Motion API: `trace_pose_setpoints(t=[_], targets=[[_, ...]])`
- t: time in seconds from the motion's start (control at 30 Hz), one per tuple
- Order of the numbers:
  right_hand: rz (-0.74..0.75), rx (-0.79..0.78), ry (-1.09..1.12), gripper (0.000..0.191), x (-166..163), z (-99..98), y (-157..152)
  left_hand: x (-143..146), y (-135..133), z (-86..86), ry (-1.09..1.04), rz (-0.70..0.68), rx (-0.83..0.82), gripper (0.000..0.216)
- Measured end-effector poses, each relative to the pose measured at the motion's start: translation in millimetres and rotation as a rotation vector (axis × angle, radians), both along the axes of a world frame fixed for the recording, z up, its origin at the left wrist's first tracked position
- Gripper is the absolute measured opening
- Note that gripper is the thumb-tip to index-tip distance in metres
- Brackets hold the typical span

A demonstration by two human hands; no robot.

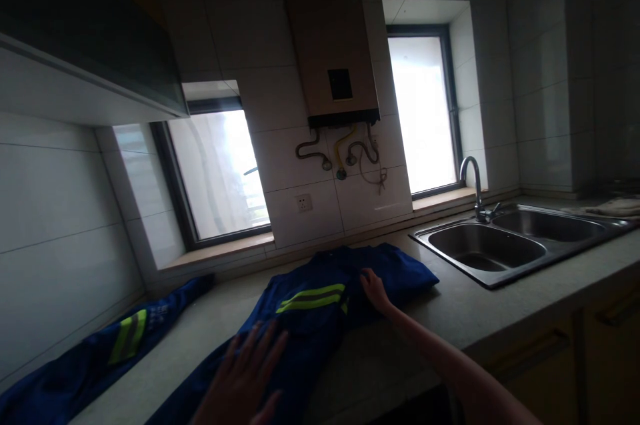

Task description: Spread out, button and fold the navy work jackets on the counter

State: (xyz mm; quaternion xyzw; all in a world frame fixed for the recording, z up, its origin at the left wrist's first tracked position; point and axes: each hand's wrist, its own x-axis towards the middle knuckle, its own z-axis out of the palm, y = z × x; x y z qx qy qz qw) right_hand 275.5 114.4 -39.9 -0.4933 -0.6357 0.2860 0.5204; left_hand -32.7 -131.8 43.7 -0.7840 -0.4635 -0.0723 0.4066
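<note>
A blue work garment point(320, 278) with yellow-green reflective stripes lies spread on a grey kitchen counter point(450, 311). My left hand point(245, 375) rests flat on its near part, fingers spread and open. My right hand point(375, 290) reaches further out and presses flat on the garment's far right part, just right of the reflective stripe point(313, 297). One long sleeve point(125, 338) with its own reflective band stretches away to the left along the counter.
A double steel sink point(505, 245) with a tap point(475, 188) is set in the counter at right. A water heater point(333, 51) hangs on the tiled wall between two windows. A wall cabinet point(85, 45) overhangs at upper left. A cloth point(615, 207) lies beyond the sink.
</note>
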Motion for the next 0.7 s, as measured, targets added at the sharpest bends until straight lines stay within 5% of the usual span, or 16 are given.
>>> trace_pose_setpoints(t=[0.07, 0.13, 0.2, 0.3, 0.43, 0.7], targets=[[0.038, 0.089, -0.083, 0.033, 5.3, -7.7, -11.4, 42.9, 5.2, -23.3, 0.182, -0.233, 0.061, 0.059], [0.091, 0.200, -0.202, 0.033, 9.9, -13.2, -22.3, 75.7, 10.4, -39.5, 0.232, -0.293, 0.051, 0.054], [0.118, 0.269, -0.303, 0.033, 14.3, -15.9, -30.3, 92.7, 18.2, -45.2, 0.130, -0.127, -0.073, 0.055], [0.122, 0.272, -0.368, 0.033, 20.8, -16.5, -36.2, 92.2, 33.4, -39.7, -0.052, 0.300, -0.317, 0.076], [0.189, 0.292, -0.432, 0.035, 29.0, -15.7, -40.8, 57.8, 50.7, -32.8, -0.100, 0.576, -0.327, 0.089], [0.263, 0.320, -0.512, 0.030, 31.8, -12.2, -50.0, -94.9, 71.1, -25.8, -0.166, 0.609, 0.010, 0.049]])
